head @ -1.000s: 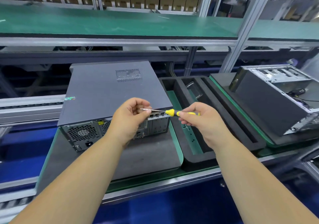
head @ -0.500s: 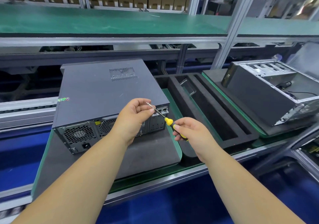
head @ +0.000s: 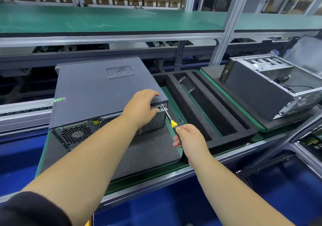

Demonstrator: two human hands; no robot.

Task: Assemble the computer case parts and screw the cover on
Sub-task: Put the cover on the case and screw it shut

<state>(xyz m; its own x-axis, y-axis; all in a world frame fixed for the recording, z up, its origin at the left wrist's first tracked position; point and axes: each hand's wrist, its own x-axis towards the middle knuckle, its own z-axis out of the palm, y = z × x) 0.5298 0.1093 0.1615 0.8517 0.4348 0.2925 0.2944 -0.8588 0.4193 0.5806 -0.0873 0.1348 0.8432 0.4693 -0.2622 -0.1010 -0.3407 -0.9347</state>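
Note:
A dark grey computer case [head: 97, 93] lies on its side on a grey foam pad [head: 144, 154], its rear panel with the fan grille facing me. My left hand [head: 141, 103] rests over the case's near right corner, fingers on the cover's top and thumb on the rear edge. My right hand [head: 189, 137] grips the yellow and black handle of a screwdriver [head: 169, 119]. Its shaft slants up to the left, and the tip touches the rear panel's upper right corner just beside my left thumb.
A black foam tray [head: 207, 103] with long slots sits right of the case. Farther right, an open case [head: 271, 86] leans on another pad. A green shelf [head: 122, 20] runs overhead at the back. The conveyor's metal rail [head: 156, 178] runs along the front.
My left hand let go of the screwdriver's tip and moved onto the case's right corner. My right hand dropped lower and brought the tip to the rear panel's top corner.

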